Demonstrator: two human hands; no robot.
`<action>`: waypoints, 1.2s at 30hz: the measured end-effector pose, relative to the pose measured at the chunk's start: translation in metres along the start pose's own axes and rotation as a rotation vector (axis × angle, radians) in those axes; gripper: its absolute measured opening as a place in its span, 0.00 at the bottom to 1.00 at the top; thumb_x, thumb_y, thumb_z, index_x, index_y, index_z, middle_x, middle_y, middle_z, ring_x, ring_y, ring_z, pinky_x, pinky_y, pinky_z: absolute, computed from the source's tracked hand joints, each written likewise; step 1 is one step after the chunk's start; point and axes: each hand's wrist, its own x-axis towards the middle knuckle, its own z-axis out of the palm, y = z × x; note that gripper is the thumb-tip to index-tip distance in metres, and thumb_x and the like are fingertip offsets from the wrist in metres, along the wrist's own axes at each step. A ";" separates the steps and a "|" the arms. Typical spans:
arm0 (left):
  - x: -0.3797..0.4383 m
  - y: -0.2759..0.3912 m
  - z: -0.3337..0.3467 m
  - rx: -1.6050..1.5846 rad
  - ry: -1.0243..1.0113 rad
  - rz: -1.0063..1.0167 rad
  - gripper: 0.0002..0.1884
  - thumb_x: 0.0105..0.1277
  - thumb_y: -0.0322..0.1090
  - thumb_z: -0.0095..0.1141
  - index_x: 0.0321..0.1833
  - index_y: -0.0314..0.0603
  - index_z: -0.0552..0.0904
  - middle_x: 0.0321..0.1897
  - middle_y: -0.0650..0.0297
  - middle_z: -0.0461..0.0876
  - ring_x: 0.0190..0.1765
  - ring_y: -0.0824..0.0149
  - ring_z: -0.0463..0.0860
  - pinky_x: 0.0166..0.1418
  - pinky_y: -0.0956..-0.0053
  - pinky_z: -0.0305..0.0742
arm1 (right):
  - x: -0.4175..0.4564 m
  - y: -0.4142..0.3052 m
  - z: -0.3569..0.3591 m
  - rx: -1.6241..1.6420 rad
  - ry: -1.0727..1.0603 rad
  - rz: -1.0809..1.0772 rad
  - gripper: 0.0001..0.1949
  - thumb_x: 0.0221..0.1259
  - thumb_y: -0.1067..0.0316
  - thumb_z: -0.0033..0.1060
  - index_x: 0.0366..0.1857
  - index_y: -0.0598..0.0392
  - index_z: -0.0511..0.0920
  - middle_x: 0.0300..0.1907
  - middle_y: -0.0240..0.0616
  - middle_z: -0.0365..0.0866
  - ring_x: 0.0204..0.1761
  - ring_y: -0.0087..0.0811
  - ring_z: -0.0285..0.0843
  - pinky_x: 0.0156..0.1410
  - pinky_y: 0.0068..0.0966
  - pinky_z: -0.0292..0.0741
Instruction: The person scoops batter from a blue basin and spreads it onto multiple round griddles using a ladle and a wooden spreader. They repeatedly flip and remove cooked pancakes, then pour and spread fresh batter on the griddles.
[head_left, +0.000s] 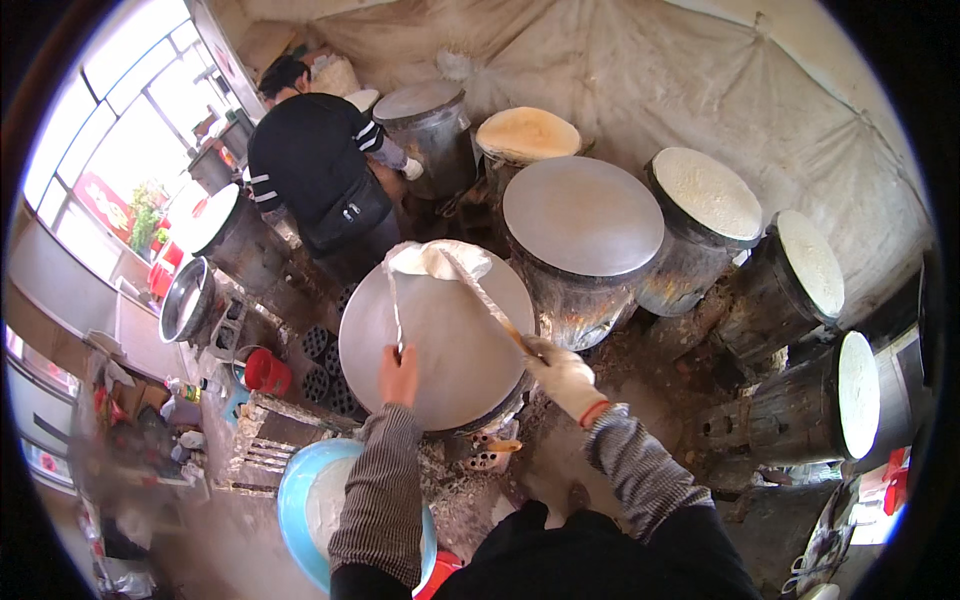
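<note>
In front of me is a round, flat griddle (457, 352) on a drum-shaped stove. At its far edge rests a pale mass of batter or dough (442, 260). My left hand (399, 375), bare, grips a thin, whitish-coated tool (396, 307) that reaches up to the left end of this mass. My right hand (561, 376) wears a pale glove and is closed around a wooden stick (491, 304). The stick's far end, coated white, touches the mass. Below my left forearm, a light-blue basin (295, 487) holds pale batter (326, 487).
Another flat griddle (583, 214) adjoins mine on the right. Several drum stoves with pale flatbreads (709, 191) curve along the right. A co-worker (315, 165) bends over at the far left. Honeycomb briquettes (316, 382) and a red bucket (268, 373) stand at left.
</note>
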 end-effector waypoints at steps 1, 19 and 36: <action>-0.008 -0.007 -0.018 0.010 0.029 0.051 0.16 0.63 0.43 0.54 0.39 0.33 0.73 0.24 0.58 0.74 0.27 0.64 0.74 0.34 0.68 0.69 | -0.006 0.006 -0.003 0.094 0.041 -0.043 0.21 0.64 0.54 0.51 0.61 0.42 0.71 0.55 0.37 0.78 0.56 0.37 0.76 0.62 0.28 0.71; -0.107 0.000 -0.116 -0.020 0.096 0.118 0.11 0.62 0.34 0.60 0.37 0.35 0.72 0.24 0.68 0.69 0.28 0.78 0.65 0.31 0.81 0.63 | 0.025 0.010 0.040 0.113 -0.034 -0.008 0.23 0.63 0.52 0.54 0.60 0.46 0.72 0.55 0.43 0.78 0.53 0.31 0.78 0.57 0.24 0.74; -0.159 0.027 -0.113 -0.293 0.130 -0.162 0.10 0.65 0.33 0.58 0.40 0.39 0.71 0.21 0.73 0.67 0.22 0.82 0.64 0.23 0.84 0.56 | 0.055 -0.018 0.008 0.297 -0.249 -0.049 0.19 0.61 0.60 0.59 0.56 0.50 0.77 0.47 0.35 0.83 0.41 0.26 0.79 0.49 0.23 0.77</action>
